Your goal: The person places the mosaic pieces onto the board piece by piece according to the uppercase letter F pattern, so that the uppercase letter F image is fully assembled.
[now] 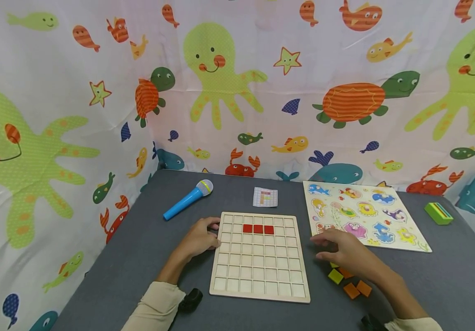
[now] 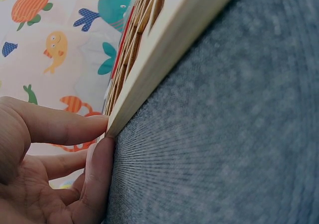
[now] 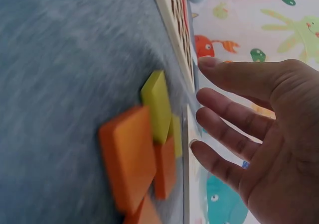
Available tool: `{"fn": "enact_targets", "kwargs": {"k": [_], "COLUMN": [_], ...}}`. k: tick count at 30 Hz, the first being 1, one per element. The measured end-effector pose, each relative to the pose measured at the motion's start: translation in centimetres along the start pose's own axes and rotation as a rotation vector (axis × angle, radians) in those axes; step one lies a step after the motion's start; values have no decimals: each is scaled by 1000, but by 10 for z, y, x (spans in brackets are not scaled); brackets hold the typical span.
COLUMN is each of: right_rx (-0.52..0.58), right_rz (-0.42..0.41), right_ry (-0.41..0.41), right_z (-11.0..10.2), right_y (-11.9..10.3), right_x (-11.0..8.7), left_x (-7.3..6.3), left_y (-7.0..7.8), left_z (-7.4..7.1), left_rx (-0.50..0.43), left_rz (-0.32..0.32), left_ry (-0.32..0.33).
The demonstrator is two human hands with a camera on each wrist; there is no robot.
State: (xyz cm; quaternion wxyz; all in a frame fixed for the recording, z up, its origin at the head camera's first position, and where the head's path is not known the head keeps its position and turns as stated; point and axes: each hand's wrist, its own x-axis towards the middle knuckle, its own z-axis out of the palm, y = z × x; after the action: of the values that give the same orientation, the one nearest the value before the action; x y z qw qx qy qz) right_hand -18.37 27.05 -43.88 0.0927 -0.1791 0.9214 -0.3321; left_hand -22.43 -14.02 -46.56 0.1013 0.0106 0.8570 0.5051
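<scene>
A square wooden grid board [image 1: 258,257] lies on the grey table, with three red tiles [image 1: 258,229] side by side in its second row. My left hand [image 1: 199,238] pinches the board's left edge between thumb and finger, seen close up in the left wrist view, where the fingertips [image 2: 102,129] meet at the wooden rim. To the right of the board my right hand [image 1: 346,250] hovers with relaxed, parted fingers and holds nothing. Below it lie several loose orange tiles [image 1: 351,290] and yellow-green tiles [image 1: 335,276]. One yellow-green tile is partly hidden by the hand.
Behind the board sits a small printed pattern card [image 1: 265,197]. A blue toy microphone [image 1: 187,201] lies at the back left. The sea-animal puzzle board [image 1: 369,214] is at the back right, with a green block [image 1: 438,214] beyond it. A printed curtain [image 1: 258,59] encloses the table.
</scene>
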Motion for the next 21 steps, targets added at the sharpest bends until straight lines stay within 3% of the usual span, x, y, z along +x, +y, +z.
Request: {"fn": "enact_targets", "kwargs": {"k": [16, 21], "right_rx": [78, 41], "right_rz": [108, 103], "right_ry": [-35, -34], "right_z": [-18, -18], "right_y": [23, 29], "right_x": [-36, -40], "left_x": [0, 1], "left_y": [-1, -2], "left_z": [0, 1], "left_rx": [-9, -17], "left_rz": [16, 21], "left_ry": [-2, -11]}}
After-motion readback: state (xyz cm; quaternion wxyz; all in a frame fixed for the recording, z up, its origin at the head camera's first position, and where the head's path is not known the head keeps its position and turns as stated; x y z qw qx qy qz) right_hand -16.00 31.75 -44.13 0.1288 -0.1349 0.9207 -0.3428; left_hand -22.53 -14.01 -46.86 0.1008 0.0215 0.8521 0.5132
